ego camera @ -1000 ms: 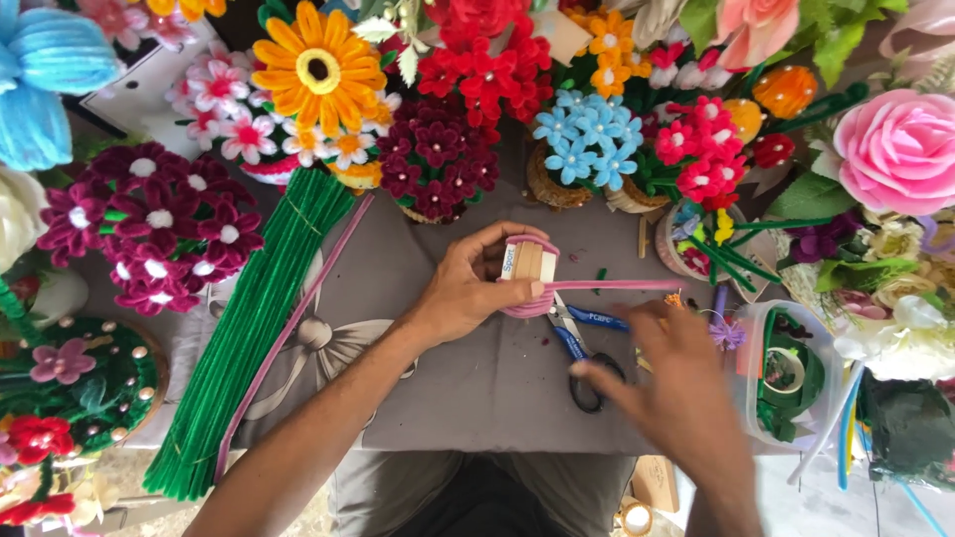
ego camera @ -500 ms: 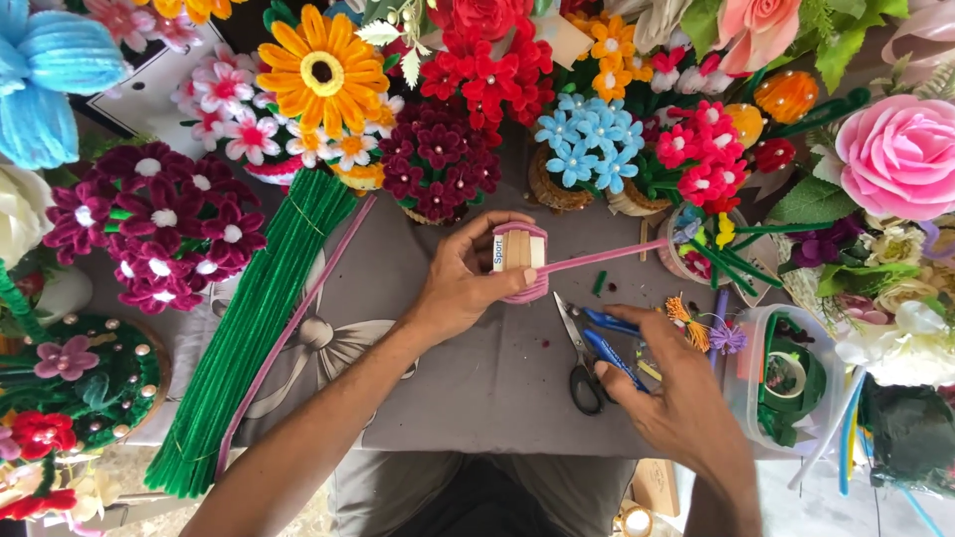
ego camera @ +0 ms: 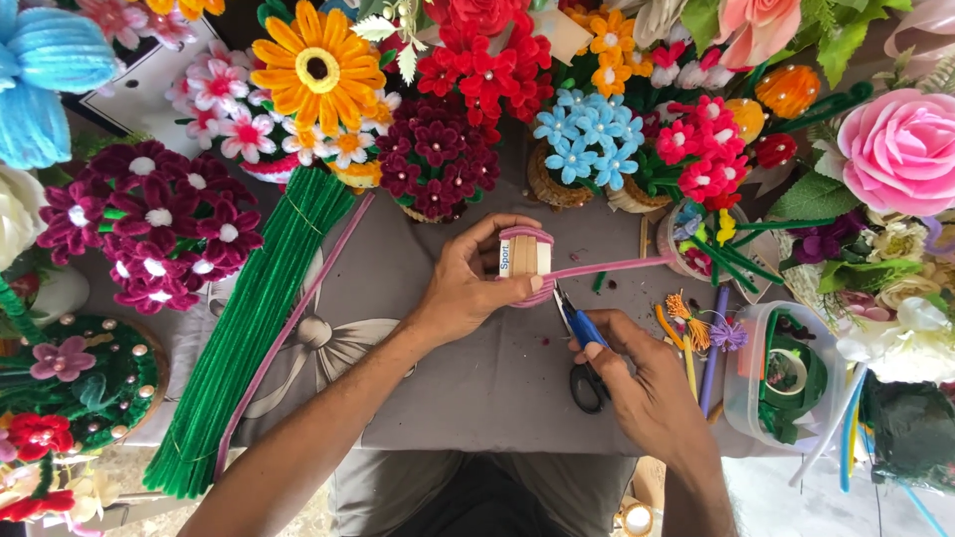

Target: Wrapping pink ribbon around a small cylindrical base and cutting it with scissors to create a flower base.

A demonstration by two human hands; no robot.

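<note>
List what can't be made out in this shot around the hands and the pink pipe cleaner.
- Scissors, head view: the right hand covers one handle loop; whether the blades touch the pink pipe cleaner is too small to tell.
- Small block: the left hand hides its back and underside.
- How many turns of pipe cleaner wrap the block: hidden by the fingers.
- Clear plastic tub: its contents are a blurred tangle.

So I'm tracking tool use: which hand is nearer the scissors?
Right. The right hand grips the blue-handled scissors, while the left hand is up-left of them, holding a small block wrapped in pink pipe cleaner.
</note>
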